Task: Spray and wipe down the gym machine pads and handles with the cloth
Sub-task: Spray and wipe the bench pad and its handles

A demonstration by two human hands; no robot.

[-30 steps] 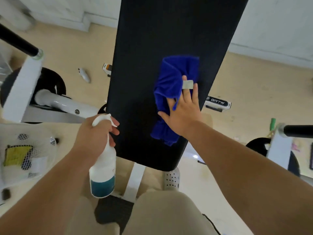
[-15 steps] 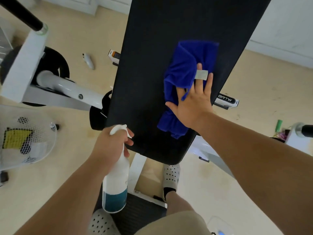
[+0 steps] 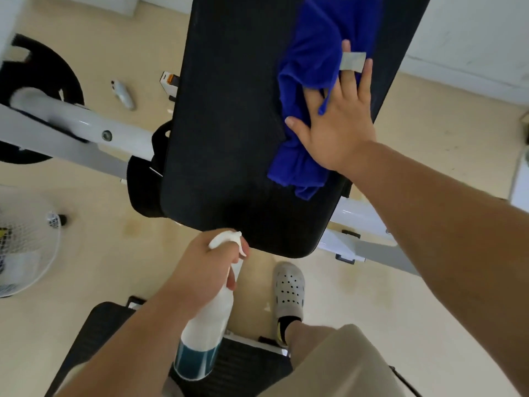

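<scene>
The black bench pad (image 3: 229, 133) slopes across the upper middle, on a white frame (image 3: 83, 130); a crumpled blue cloth (image 3: 309, 73) lies on the pad's right side, pressed flat by the right hand (image 3: 335, 121); the beige floor (image 3: 120, 233) beneath the pad bears a perforated white shoe (image 3: 288, 287) just below its lower edge; a small grey object (image 3: 123, 94) lies on the floor left of the pad.

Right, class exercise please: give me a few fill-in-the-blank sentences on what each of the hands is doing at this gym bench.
1. The right hand presses a crumpled ____ microfibre cloth flat.
2. The cloth lies on the long ____ padded bench.
3. The left hand grips a white plastic ____ bottle.
4. That bottle's base band is ____.

Missing words: blue; black; spray; teal
</scene>
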